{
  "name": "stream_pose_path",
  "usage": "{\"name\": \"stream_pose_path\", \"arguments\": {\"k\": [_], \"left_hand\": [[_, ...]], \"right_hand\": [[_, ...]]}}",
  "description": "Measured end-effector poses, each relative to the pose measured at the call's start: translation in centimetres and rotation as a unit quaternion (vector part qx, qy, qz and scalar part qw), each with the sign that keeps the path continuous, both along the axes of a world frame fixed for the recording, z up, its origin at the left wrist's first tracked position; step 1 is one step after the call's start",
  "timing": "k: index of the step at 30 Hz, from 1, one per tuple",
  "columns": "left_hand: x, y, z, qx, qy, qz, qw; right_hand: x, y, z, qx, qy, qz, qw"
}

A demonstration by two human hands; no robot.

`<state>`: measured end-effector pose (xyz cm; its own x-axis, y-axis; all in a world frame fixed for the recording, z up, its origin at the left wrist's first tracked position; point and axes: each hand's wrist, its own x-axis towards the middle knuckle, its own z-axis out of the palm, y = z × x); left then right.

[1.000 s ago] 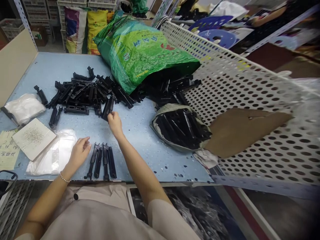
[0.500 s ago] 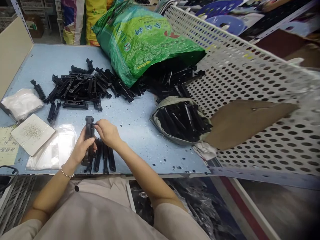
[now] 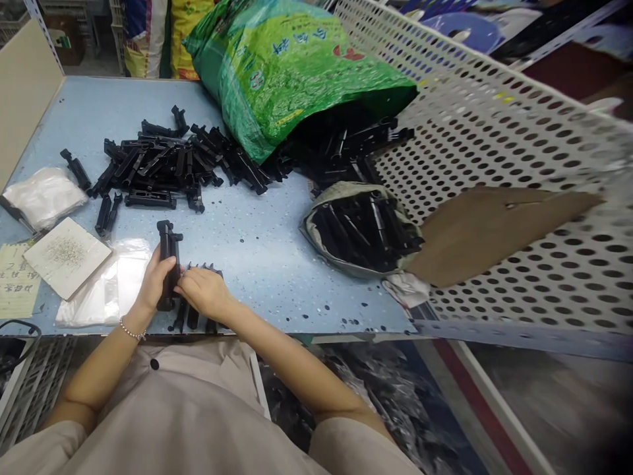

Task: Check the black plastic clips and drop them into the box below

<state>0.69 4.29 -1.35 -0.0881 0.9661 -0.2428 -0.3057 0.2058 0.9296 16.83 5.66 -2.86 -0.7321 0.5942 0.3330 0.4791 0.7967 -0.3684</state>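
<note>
My left hand (image 3: 154, 282) is wrapped round a long black plastic part (image 3: 169, 264), held upright above the table's near edge. My right hand (image 3: 202, 288) is closed, its fingertips pinched against the right side of that part; whatever sits between them is too small to make out. Below and behind my right hand lie several similar black parts (image 3: 192, 316), partly hidden. Farther back is a heap of black plastic parts (image 3: 158, 165) on the blue table (image 3: 257, 264).
A green sack (image 3: 297, 72) spills black parts at the back. A grey-green bag (image 3: 366, 227) of long black pieces stands right, beside a perforated white panel (image 3: 544, 152). At left are clear plastic bags (image 3: 116, 277), a square board (image 3: 66, 257) and a handwritten note (image 3: 17, 280).
The held part has turned, so its side profile shows. My right hand has slid down from near its top to its middle. The whole view has shifted slightly.
</note>
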Motion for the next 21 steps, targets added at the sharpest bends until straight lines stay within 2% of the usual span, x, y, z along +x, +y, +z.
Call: {"name": "stream_pose_path", "arguments": {"k": [5, 7, 8, 9, 11, 13, 15, 16, 18, 21], "left_hand": [[-0.8, -1.1, -2.1, -0.029, 0.014, 0.044, 0.999], [-1.3, -1.7, -2.9, -0.026, 0.059, 0.058, 0.996], [-1.5, -2.1, -3.3, -0.016, 0.099, 0.053, 0.994], [-1.5, -2.5, -3.7, -0.009, 0.149, 0.039, 0.988], [-1.2, -3.3, -4.3, -0.023, 0.272, -0.013, 0.962], [-0.5, -4.0, -4.8, -0.059, 0.41, -0.073, 0.907], [0.1, -4.4, -5.2, -0.075, 0.526, -0.118, 0.839], [0.2, -4.6, -5.3, -0.066, 0.565, -0.132, 0.812], [0.1, -4.6, -5.5, -0.029, 0.603, -0.132, 0.786], [-0.8, -4.2, -5.5, 0.058, 0.593, -0.079, 0.799]], "right_hand": [[-0.3, 0.9, -1.5, -0.003, 0.01, 0.074, 0.997], [-0.9, 2.2, -1.9, -0.032, -0.005, 0.096, 0.995], [-1.4, 3.3, -2.1, -0.059, -0.011, 0.086, 0.995], [-1.8, 4.8, -2.2, -0.09, -0.012, 0.052, 0.994], [-2.8, 8.8, -2.3, -0.137, 0.01, -0.082, 0.987], [-3.6, 13.1, -2.2, -0.153, 0.058, -0.254, 0.953], [-3.7, 16.9, -2.1, -0.166, 0.095, -0.352, 0.916], [-3.4, 18.4, -2.0, -0.179, 0.106, -0.369, 0.906], [-2.1, 20.2, -1.9, -0.206, 0.12, -0.374, 0.896], [1.2, 20.5, -1.3, -0.235, 0.157, -0.375, 0.883]]}}
